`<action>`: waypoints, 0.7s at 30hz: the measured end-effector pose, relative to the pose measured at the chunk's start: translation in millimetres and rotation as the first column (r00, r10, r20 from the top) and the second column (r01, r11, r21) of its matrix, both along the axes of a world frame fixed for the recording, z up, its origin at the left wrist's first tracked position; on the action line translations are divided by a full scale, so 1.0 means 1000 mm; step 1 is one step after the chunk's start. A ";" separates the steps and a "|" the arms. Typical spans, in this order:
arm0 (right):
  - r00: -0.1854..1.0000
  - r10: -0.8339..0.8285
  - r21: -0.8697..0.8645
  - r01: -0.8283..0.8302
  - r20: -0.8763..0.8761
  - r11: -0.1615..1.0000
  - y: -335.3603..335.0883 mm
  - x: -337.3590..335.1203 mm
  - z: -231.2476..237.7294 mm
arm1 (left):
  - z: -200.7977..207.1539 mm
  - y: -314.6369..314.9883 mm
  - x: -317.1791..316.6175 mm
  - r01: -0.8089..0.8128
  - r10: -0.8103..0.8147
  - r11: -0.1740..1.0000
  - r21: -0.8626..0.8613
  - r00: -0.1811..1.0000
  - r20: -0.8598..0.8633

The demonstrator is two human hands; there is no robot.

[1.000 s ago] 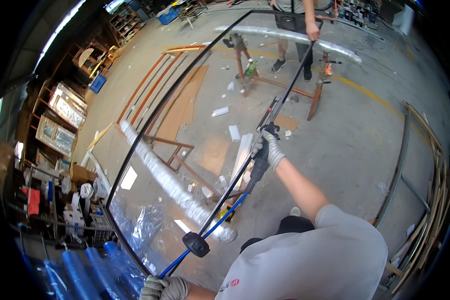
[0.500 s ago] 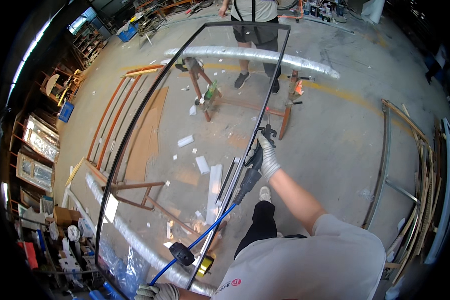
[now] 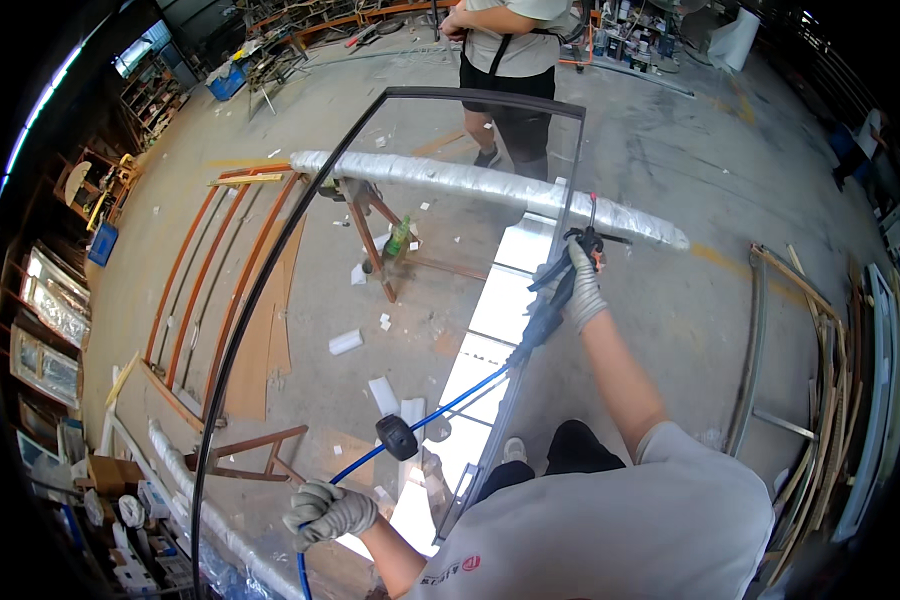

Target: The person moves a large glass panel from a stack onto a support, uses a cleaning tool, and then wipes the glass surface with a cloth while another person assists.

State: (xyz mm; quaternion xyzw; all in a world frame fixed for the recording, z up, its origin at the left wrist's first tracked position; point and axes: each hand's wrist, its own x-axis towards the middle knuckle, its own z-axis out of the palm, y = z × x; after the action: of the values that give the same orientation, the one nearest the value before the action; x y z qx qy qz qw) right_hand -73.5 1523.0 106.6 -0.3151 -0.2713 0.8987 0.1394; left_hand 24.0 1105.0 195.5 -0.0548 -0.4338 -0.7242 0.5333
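Observation:
My right hand [image 3: 586, 288], in a pale glove, is wrapped round a black gun-like tool [image 3: 560, 296] with a thin, red-tipped nozzle. The tool is at the right edge of a large glass pane [image 3: 410, 200] with a dark border, near its far corner. A blue hose [image 3: 480, 384] runs from the tool's rear back over the glass, with a round black lump [image 3: 397, 438] on it. My left hand [image 3: 332, 512], also gloved, is closed round this hose over the near part of the pane.
Foil-wrapped bars [image 3: 490, 190] and brown trestles [image 3: 370, 240] are beneath the glass. Another person [image 3: 510, 80] stands beyond its far end. Red-brown rails [image 3: 205, 270] are on the left, long strips [image 3: 840, 420] on the right. White scraps [image 3: 346, 342] litter the floor.
My right hand and the tool have moved farther along the pane's right edge. My left hand has risen with the hose. My view has shifted; the other person's hands are now together.

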 end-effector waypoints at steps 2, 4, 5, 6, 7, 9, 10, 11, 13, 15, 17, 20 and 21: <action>0.999 -0.041 0.008 0.041 0.028 0.999 0.030 -0.032 -0.003 | 0.000 0.038 -0.015 -0.035 0.033 0.993 -0.109 0.999 -0.028; 1.000 -0.028 0.079 0.028 0.002 0.996 0.036 -0.056 0.026 | 0.000 0.065 -0.020 0.055 -0.068 0.981 -0.186 0.996 -0.065; 1.000 -0.012 0.089 0.013 -0.011 0.996 0.058 -0.075 0.008 | -0.001 0.080 -0.025 0.090 -0.106 0.982 -0.166 0.990 -0.089; 1.000 0.008 0.099 -0.006 -0.023 0.995 0.082 -0.095 -0.008 | -0.001 0.096 -0.031 0.123 -0.140 0.981 -0.147 0.984 -0.114; 1.000 -0.013 0.043 0.013 0.006 0.999 0.092 -0.113 -0.012 | 0.000 0.111 -0.035 0.098 -0.115 0.985 -0.144 0.987 -0.112; 0.999 -0.035 0.025 0.035 -0.016 0.999 0.138 -0.140 -0.027 | 0.000 0.153 -0.057 0.106 -0.126 0.980 -0.170 0.985 -0.115; 0.999 -0.007 -0.010 0.006 -0.034 1.000 0.151 -0.160 -0.032 | 0.006 0.171 -0.065 0.078 -0.103 0.978 -0.193 0.987 -0.125; 0.998 0.020 -0.010 -0.021 -0.058 1.000 0.165 -0.176 -0.037 | 0.012 0.190 -0.073 0.059 -0.083 0.982 -0.181 0.989 -0.124; 0.997 0.059 -0.012 -0.060 -0.040 0.998 0.179 -0.206 -0.032 | 0.019 0.221 -0.088 -0.007 -0.010 0.985 -0.173 0.996 -0.093; 0.993 0.119 -0.152 -0.117 0.005 0.982 0.193 -0.235 -0.032 | 0.032 0.251 -0.104 -0.005 -0.005 0.988 -0.156 0.998 -0.064; 0.960 0.280 -0.140 -0.280 -0.021 0.950 0.195 -0.262 -0.034 | 0.045 0.267 -0.107 0.050 -0.062 0.984 -0.171 0.996 -0.060; 0.877 0.480 -0.034 -0.480 -0.009 0.877 0.147 -0.293 -0.033 | 0.063 0.291 -0.103 -0.058 0.053 0.994 -0.088 0.997 -0.060; 0.798 0.602 -0.044 -0.602 -0.013 0.797 0.128 -0.297 -0.027 | 0.069 0.292 -0.099 -0.109 0.105 0.991 -0.075 0.993 -0.051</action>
State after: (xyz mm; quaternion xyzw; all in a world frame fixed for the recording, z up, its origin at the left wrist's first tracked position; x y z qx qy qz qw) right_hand -370.0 1650.7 79.3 -0.2166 -0.3367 0.9021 -0.1608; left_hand -74.9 1397.3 264.8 -0.0689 -0.4513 -0.6756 0.5789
